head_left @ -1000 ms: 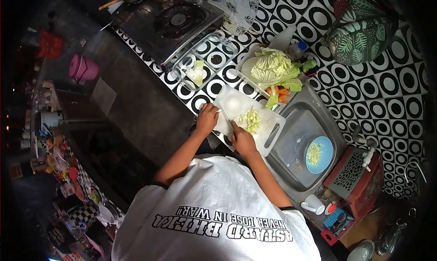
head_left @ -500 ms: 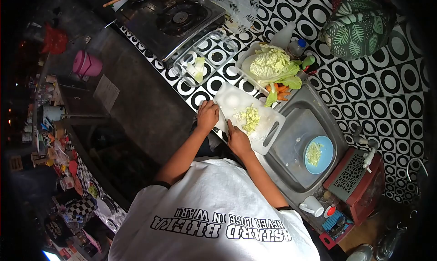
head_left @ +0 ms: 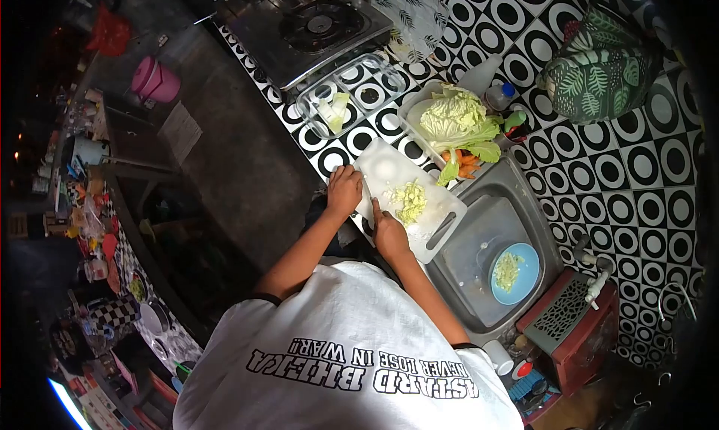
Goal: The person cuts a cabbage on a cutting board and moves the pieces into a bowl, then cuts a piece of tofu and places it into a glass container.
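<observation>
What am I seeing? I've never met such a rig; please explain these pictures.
There is no machine: a person works bare-handed, and every picture comes from one camera on the head, looking down. A white cutting board bears chopped pale-green pieces. The grip of the right hand is closed on a knife; the left hand is at the board's edge, and what it holds, if anything, is unclear. Beyond sit a cabbage and carrots in a clear container; to the right, a blue bowl stands in the sink.
</observation>
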A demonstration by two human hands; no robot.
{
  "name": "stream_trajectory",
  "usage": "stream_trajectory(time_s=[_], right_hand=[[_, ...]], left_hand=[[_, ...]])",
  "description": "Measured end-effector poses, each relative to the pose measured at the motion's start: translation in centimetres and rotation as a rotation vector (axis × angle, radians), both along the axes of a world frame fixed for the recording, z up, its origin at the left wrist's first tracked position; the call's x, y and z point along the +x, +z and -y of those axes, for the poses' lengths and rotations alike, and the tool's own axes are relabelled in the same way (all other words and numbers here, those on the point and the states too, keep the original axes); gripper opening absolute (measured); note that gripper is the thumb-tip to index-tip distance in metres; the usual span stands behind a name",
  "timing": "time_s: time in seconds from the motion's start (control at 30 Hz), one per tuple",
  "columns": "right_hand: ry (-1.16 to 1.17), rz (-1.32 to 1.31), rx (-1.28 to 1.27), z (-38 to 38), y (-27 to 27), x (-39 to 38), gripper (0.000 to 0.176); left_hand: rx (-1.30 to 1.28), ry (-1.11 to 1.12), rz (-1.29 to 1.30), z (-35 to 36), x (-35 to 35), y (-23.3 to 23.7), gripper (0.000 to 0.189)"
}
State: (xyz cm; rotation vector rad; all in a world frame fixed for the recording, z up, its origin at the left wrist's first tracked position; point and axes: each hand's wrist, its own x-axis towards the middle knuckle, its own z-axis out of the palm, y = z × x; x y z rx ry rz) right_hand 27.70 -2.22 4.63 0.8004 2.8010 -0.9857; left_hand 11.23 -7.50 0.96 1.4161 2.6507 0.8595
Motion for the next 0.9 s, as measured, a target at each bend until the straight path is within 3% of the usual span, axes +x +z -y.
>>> stream_trajectory(time_s=[0.57,0.9], right_hand=[[0.185,0.114,0.081,-1.7,0.0,-0.5,0.067],[0.254,0.181,0.131,-3.8,2.9,-1.6,0.060]], left_hand=[[-0.041,0.012,-0.038,-0.2,0.7,0.6,0.008],[-0.068,-0.007,-0.056,-0.2,0.6,0.4,0.011]])
